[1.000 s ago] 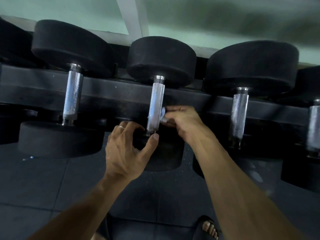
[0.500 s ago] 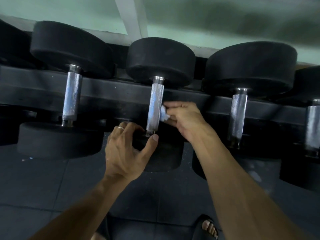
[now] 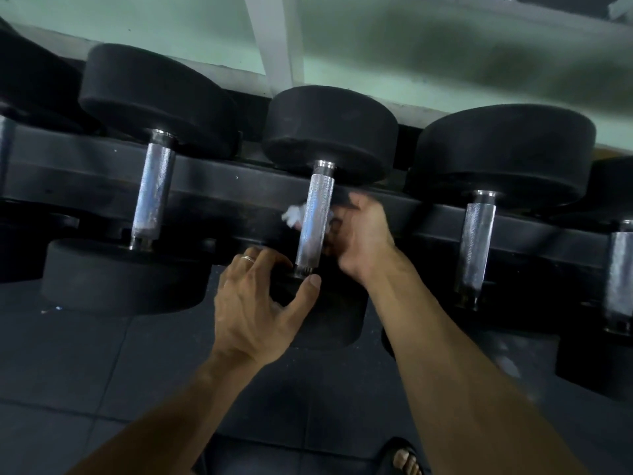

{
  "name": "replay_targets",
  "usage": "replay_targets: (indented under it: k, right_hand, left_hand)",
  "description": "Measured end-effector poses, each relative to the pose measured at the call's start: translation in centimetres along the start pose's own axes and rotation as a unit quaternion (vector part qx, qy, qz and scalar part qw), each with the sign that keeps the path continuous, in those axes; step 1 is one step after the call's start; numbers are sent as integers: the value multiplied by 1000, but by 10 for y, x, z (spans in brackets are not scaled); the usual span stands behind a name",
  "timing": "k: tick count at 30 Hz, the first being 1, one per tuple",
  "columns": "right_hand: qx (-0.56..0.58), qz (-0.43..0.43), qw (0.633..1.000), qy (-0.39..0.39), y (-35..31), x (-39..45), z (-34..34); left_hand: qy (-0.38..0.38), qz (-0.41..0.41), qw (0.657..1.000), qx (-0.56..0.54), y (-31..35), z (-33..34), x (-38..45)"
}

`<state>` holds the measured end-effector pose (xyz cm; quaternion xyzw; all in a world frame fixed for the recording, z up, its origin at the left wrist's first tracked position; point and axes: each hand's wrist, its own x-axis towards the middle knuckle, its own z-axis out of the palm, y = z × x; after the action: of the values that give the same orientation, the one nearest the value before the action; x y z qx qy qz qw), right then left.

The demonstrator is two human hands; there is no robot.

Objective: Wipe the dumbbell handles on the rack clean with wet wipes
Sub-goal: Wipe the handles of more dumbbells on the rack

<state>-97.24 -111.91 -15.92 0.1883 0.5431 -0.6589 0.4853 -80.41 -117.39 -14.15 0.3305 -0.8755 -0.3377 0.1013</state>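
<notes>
Several black dumbbells with knurled chrome handles lie on a black rack [image 3: 85,180]. On the middle dumbbell's handle [image 3: 317,214], my right hand [image 3: 363,238] reaches round from the right and holds a white wet wipe [image 3: 293,216] against it; the wipe sticks out on the handle's left side. My left hand [image 3: 260,303], with a ring on it, curls its fingers and thumb over the near black head [image 3: 322,317] of the same dumbbell, just below the handle's lower end.
More handles stand to the left [image 3: 154,197] and to the right [image 3: 476,241], with another at the far right edge [image 3: 620,269]. Below is a dark tiled floor [image 3: 68,371]. My sandalled foot [image 3: 406,459] shows at the bottom. A pale green wall is behind the rack.
My right hand has pushed the wipe behind the middle handle, so that it now shows on the handle's left side. The left hand has stayed on the near head.
</notes>
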Motion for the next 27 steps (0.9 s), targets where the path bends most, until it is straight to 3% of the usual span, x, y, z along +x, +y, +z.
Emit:
replay_targets:
  k: [3, 7, 12, 14, 18, 19, 22, 24, 27]
  right_hand:
    - [41, 20, 999, 8, 4, -4, -5]
    - [201, -47, 978, -34, -8, 7, -2]
    - [-43, 33, 998, -28, 3, -3, -13]
    - [-60, 54, 997, -23, 4, -4, -16]
    - [150, -21, 986, -62, -12, 8, 0]
    - [146, -24, 987, -65, -12, 9, 2]
    - [-39, 20, 999, -29, 2, 1, -6]
    - [-151, 70, 986, -1, 7, -3, -13]
    - [-165, 92, 981, -36, -4, 0, -12]
  left_hand:
    - [4, 7, 1000, -4, 0, 0, 0]
    - [11, 10, 1000, -8, -1, 1, 0]
    - [-5, -1, 1000, -6, 0, 0, 0]
    - [-8, -2, 1000, -4, -1, 0, 0]
    - [0, -2, 1000, -2, -2, 1, 0]
    - [-2, -3, 1000, 0, -2, 1, 0]
    - [-7, -3, 1000, 2, -1, 0, -1]
    - [-6, -3, 1000, 0, -1, -1, -1]
    - [-6, 0, 1000, 2, -1, 0, -1]
